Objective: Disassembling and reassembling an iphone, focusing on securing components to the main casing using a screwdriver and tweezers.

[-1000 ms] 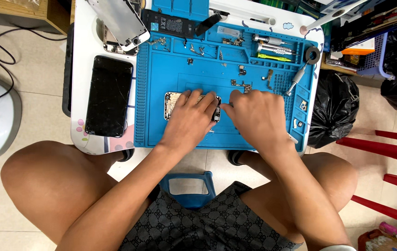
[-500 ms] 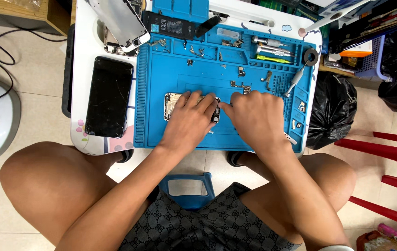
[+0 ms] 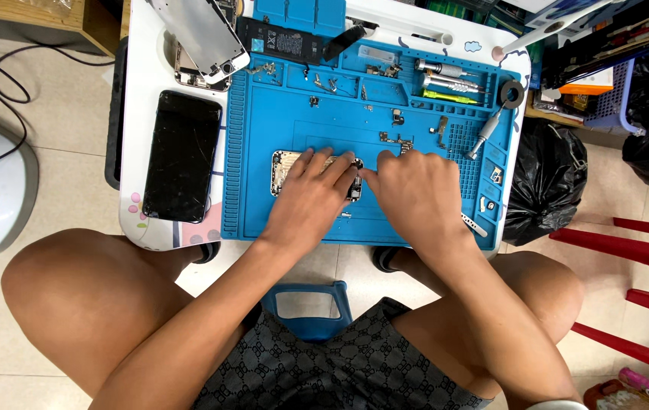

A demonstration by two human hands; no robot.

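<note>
A: Phone shell [image 3: 288,168], opened up, lies in the middle of the blue mat [image 3: 264,114], and both hands are on it.

B: How are they holding it?

A: The left hand [image 3: 311,199] lies flat over it, fingers spread, pressing it down rather than gripping. The right hand [image 3: 414,193] has its fingers drawn together at the shell's right end; whether they pinch a tool or a part, I cannot tell.

B: How would it handle?

A: Light, thin and stiff, I judge, with delicate insides. Best held by its outer edges.

B: What is hidden?

A: Most of the shell, under the palms. The small screws [image 3: 390,138] just beyond the hands are too tiny to sort. A black phone [image 3: 182,156] lies left of the mat, a screwdriver [image 3: 485,130] to the far right.
</note>
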